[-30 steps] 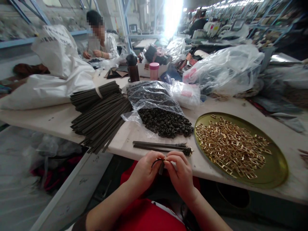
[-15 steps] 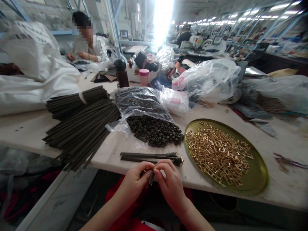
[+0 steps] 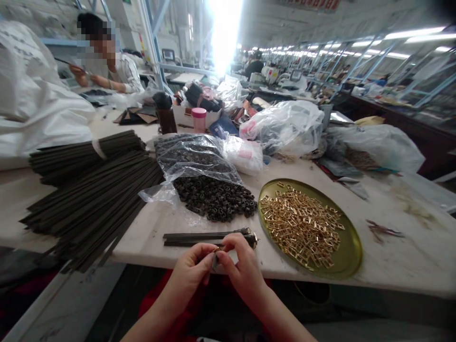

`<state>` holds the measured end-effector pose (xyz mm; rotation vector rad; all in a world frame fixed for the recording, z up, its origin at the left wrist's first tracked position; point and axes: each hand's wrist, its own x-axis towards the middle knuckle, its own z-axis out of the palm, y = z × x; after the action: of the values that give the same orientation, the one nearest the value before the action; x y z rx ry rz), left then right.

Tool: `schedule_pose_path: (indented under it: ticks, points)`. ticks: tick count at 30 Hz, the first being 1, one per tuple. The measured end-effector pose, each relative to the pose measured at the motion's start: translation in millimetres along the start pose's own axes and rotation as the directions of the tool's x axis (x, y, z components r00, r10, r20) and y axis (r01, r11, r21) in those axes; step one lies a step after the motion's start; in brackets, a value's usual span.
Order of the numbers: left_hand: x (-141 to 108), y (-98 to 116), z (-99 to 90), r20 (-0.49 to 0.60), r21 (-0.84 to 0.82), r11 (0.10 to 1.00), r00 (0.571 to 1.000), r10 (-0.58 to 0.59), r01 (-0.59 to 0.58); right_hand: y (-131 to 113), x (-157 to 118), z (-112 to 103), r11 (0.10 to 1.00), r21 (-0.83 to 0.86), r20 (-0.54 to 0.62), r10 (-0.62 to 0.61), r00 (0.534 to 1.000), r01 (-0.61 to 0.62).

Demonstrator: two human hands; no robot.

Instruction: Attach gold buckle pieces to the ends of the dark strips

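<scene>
At the table's front edge my left hand [image 3: 192, 267] and my right hand [image 3: 242, 263] meet with fingertips pinched together. Between them is a dark strap [image 3: 214, 261] with a small gold buckle [image 3: 217, 249] at its end; the fingers cover most of both. Just behind my hands lie several finished-looking dark straps [image 3: 192, 236] with gold buckles at their right ends. To the right, a gold-coloured oval tray [image 3: 351, 259] carries a heap of loose gold buckles [image 3: 302, 225]. Small black loops [image 3: 217, 197] spill from a clear plastic bag [image 3: 195, 152] beyond the straps.
A large stack of dark strips [image 3: 96, 190] fans out on the left, partly banded. Pliers-like tools [image 3: 384, 229] lie at right. A pink-lidded jar [image 3: 198, 121], a dark bottle [image 3: 165, 114] and plastic bags [image 3: 288, 126] stand farther back. Another person [image 3: 107, 71] sits across at left.
The view has turned to the right, so the table's things sit farther left. My hands keep their pinch on the strap and buckle. The other person's hand has risen, holding a thin dark strip.
</scene>
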<state>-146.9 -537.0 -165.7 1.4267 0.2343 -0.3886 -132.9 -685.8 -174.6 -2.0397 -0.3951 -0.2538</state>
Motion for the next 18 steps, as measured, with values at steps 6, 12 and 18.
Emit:
schedule_pose_path:
  ticks: [6, 12, 18]
  points:
    - [-0.7, -5.2, -6.5, 0.021, 0.005, 1.0, 1.0, 0.003, -0.004, 42.3, 38.5, -54.8, 0.855, -0.506, -0.041, 0.105, 0.994, -0.111]
    - [-9.8, -2.0, -6.6, 0.029, 0.001, 0.998, 0.997, 0.069, -0.069, 71.9, 67.8, -56.3, 0.606, -0.781, 0.025, 0.269, 0.963, -0.149]
    - [-17.3, 3.0, -10.6, -0.019, 0.029, 0.997, 0.997, 0.071, -0.07, 82.1, 68.7, -46.5, 0.611, -0.772, 0.026, 0.307, 0.951, -0.176]
